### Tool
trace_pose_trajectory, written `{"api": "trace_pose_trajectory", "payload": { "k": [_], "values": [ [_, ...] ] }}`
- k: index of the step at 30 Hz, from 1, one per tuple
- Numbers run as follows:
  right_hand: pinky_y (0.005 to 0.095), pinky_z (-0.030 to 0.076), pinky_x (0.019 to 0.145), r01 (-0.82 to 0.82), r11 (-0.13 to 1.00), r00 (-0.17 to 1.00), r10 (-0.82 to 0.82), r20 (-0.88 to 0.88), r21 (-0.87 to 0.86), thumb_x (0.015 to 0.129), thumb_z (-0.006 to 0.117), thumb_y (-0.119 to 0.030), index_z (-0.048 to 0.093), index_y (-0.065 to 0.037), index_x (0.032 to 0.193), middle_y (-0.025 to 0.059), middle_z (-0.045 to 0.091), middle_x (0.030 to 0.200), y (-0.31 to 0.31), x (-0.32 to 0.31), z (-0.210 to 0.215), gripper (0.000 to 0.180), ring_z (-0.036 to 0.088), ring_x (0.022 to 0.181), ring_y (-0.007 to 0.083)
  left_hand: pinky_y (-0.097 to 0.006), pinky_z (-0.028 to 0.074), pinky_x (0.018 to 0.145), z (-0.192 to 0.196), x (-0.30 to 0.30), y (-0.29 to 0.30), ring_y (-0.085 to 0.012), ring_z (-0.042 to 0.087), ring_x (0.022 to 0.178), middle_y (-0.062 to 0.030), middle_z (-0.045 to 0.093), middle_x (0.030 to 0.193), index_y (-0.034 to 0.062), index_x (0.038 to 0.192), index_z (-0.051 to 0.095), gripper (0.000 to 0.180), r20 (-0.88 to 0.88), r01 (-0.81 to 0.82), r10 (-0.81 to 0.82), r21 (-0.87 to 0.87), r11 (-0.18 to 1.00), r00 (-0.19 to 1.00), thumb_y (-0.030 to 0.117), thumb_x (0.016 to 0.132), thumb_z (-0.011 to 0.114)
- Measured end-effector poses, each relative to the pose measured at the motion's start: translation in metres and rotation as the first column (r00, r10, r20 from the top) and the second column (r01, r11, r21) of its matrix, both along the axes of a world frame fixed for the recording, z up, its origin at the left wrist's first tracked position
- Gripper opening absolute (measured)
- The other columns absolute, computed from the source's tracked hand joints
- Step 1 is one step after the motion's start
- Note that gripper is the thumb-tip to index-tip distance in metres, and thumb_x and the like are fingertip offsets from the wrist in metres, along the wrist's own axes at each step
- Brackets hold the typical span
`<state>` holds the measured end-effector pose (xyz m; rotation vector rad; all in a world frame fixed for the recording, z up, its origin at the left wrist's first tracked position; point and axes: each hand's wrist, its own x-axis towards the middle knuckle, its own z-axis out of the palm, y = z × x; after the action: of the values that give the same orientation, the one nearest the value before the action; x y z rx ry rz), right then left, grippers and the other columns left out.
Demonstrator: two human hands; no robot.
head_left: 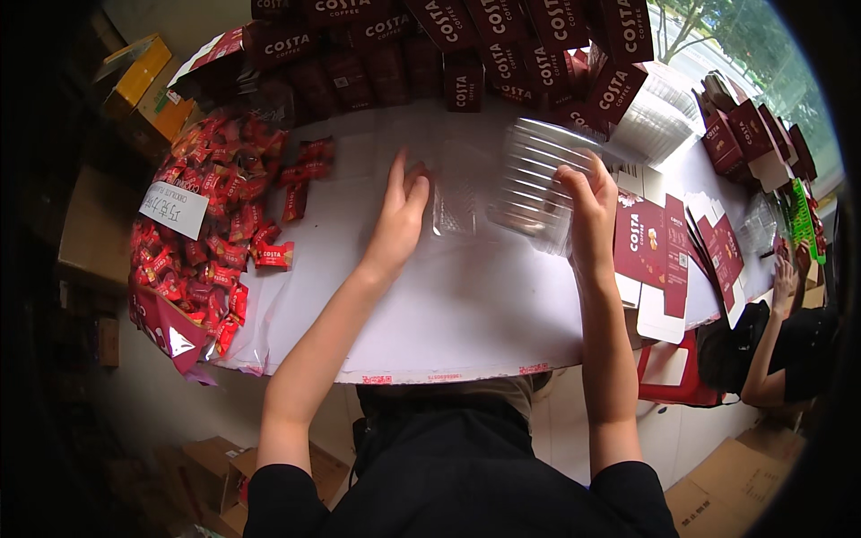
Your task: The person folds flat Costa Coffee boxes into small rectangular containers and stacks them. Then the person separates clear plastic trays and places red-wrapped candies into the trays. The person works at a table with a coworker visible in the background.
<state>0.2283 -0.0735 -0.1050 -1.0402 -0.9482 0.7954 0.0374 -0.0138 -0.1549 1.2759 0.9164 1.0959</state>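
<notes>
My right hand [587, 202] grips a stack of clear ribbed plastic trays [534, 166], thumb on the near face, held tilted over the white table [430, 314]. My left hand [402, 215] is open, its fingers stretched out and pointing away from me. Just right of those fingers, a single clear plastic tray [455, 211] lies on the table; whether the fingertips touch it I cannot tell. Farther left are several loose red-wrapped candies [305, 170]. Beside them, a large clear and dark red bag [170, 332] full of the same candies lies at the table's left edge.
Dark red boxes [386, 72] are piled along the back. More clear trays [659, 121] stand at the back right, near flat printed cartons [647, 242]. A co-worker's hand [786, 285] is at the far right. Cardboard boxes [211, 462] sit on the floor.
</notes>
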Motion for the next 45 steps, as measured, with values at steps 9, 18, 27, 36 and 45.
{"api": "trace_pose_trajectory", "payload": {
  "k": [9,18,27,36,45],
  "values": [
    [0.0231,0.043,0.070,0.174,0.983,0.983,-0.171,-0.061,0.061,0.082,0.052,-0.010,0.054,0.002,0.100,0.0040,0.058,0.085,0.002,0.012,-0.006,0.021,0.052,0.076,0.0099,-0.045,0.040,0.092,0.017,0.011,-0.033,-0.0233,0.058,0.093,-0.0082,0.062,0.092,0.0043,0.109,0.057,0.039,-0.686,0.536,0.306,0.716,0.447,0.660,0.027,0.078,0.062],
    [0.0248,0.042,0.076,0.403,0.903,0.897,-0.359,-0.257,0.147,0.082,0.051,-0.011,0.056,0.001,0.097,0.0047,0.058,0.086,0.000,0.028,0.003,0.020,0.052,0.078,0.0103,-0.045,0.044,0.086,0.003,0.045,0.005,-0.0199,0.060,0.086,-0.0067,0.063,0.089,0.0069,0.112,0.058,0.030,-0.682,0.638,0.385,0.727,0.255,0.622,0.008,0.082,0.052],
    [0.0238,0.045,0.073,0.311,0.932,0.943,-0.279,-0.180,0.187,0.082,0.053,-0.011,0.053,0.002,0.105,0.0053,0.058,0.088,0.002,0.015,-0.001,0.026,0.052,0.078,0.0104,-0.046,0.035,0.096,0.006,0.056,0.056,-0.0254,0.052,0.105,-0.0086,0.059,0.106,0.0103,0.109,0.057,0.028,-0.673,0.584,0.466,0.736,0.342,0.575,0.018,0.082,0.057],
    [0.0234,0.047,0.064,0.214,0.962,0.975,-0.200,-0.099,0.167,0.084,0.052,-0.012,0.052,0.003,0.107,0.0061,0.058,0.089,0.001,0.010,-0.001,0.028,0.054,0.077,0.0103,-0.042,0.037,0.094,-0.004,0.020,0.054,-0.0300,0.045,0.113,-0.0098,0.052,0.115,0.0104,0.106,0.059,0.033,-0.716,0.527,0.551,0.693,0.492,0.428,0.025,0.077,0.064],
    [0.0247,0.043,0.079,-0.042,0.992,0.999,0.039,0.029,0.121,0.086,0.058,-0.014,0.051,0.004,0.110,0.0071,0.059,0.097,0.000,0.007,-0.002,0.031,0.054,0.088,0.0112,-0.040,0.034,0.099,0.084,0.027,0.003,-0.0279,0.044,0.117,-0.0110,0.051,0.118,0.0069,0.120,0.049,0.048,-0.570,0.321,0.080,0.566,0.759,0.818,0.024,0.077,0.061]
  ]
}}
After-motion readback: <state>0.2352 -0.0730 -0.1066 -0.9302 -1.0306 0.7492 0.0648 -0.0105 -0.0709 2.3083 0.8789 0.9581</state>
